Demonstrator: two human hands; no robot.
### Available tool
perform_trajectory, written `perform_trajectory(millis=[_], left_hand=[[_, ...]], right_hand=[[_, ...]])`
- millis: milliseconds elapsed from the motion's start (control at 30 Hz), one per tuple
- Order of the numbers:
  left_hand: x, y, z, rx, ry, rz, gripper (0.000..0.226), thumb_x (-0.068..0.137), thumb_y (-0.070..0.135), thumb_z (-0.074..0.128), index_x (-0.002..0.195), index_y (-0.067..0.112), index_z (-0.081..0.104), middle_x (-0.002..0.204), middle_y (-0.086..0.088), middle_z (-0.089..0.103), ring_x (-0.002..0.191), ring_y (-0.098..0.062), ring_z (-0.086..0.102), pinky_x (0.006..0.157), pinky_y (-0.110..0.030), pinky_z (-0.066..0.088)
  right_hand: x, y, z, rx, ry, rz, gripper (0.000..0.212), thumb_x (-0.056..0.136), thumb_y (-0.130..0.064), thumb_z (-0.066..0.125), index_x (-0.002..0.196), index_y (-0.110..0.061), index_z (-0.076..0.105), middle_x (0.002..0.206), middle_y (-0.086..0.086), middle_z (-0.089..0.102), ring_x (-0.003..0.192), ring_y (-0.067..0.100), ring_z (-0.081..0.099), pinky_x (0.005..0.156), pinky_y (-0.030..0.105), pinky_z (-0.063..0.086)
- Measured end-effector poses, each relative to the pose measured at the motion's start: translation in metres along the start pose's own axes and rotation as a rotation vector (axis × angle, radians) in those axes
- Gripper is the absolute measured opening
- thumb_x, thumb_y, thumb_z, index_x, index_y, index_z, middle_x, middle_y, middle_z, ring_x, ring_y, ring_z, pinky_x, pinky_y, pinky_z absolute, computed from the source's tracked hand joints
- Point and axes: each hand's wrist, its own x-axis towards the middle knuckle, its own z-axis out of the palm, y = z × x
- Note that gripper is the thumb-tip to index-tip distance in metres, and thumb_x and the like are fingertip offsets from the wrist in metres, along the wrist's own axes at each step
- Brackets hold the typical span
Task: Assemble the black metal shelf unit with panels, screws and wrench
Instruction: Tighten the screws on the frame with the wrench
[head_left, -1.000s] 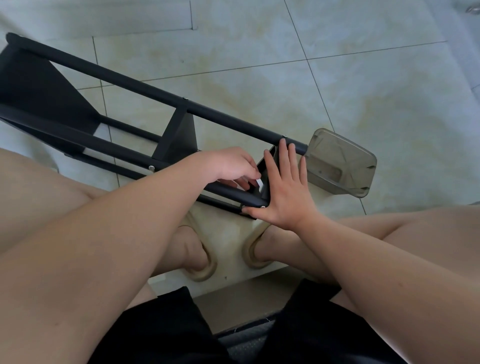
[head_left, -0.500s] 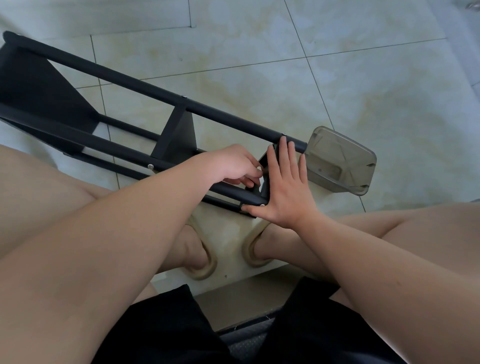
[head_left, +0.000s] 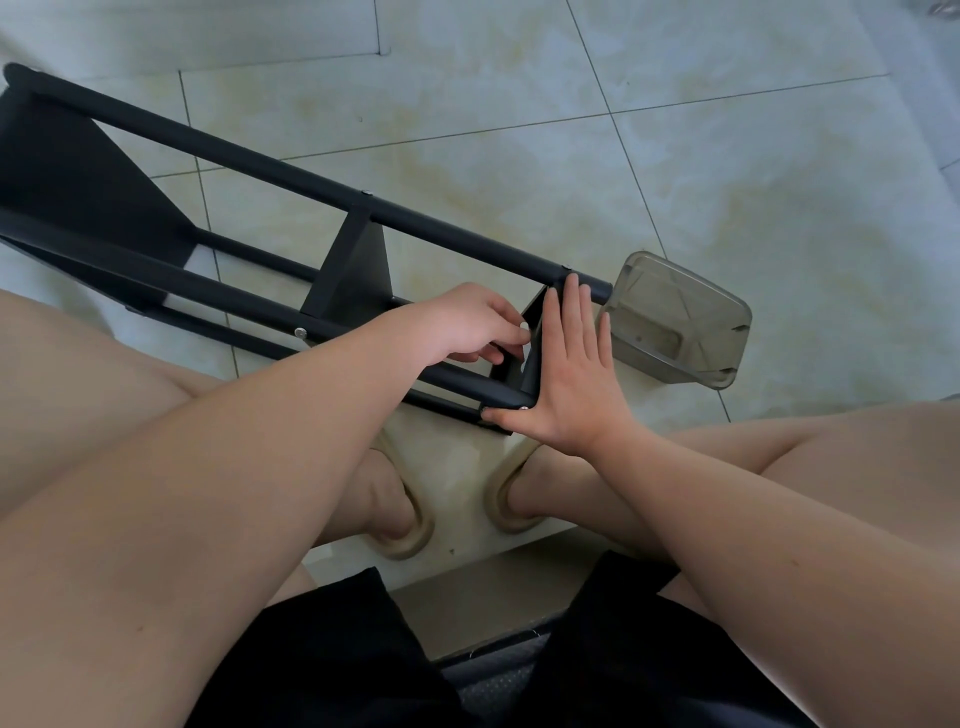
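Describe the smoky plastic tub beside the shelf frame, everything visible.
The tub is translucent smoky-grey plastic, rectangular with rounded corners and small notches on its right rim. It lies tilted on the tiled floor with its mouth toward the camera, and I can make out no contents. It sits just past the end of the frame's upper tube, beside the right hand. Whether either touches it cannot be told.

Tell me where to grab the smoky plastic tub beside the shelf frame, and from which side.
Pinch the tub by its right-hand wall at the rim, coming in from the right. Its mouth seems to face upward, so a thumb could hook inside. That side faces open floor, while the left side sits close to the frame's tube end and the right hand.
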Motion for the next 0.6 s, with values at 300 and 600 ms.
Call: perform_trajectory(millis=[300,600], left_hand=[[-0.0009,0.0021,0.0009,0.039,-0.009,-0.012,0.01,0.093,0.028,0.067,0.1,0.02,0.066,0.077,0.009,0.076,0.069,-0.006,0.068,0.067,-0.024,0.05],[-0.0001,0.0044,0.0012,-0.011,0.023,0.002,0.005,0.095,0.024,0.066,0.09,0.022,0.064,0.075,0.009,0.074,0.067,-0.005,0.067,0.065,-0.022,0.05]], right_hand=[[0.0005,0.0,-0.0003,0.019,-0.002,-0.005,0.142,0.06,-0.091,0.043,0.159,-0.001,-0.005,0.166,0.019,-0.018,0.154,0.033,-0.019,0.124,0.052,-0.008],[0.0014,-0.0009,0.0005,0.036,0.001,-0.004,0.142,0.06,-0.091,0.044,0.16,-0.002,-0.004,0.166,0.019,-0.017,0.154,0.033,-0.019,0.124,0.053,-0.006]])
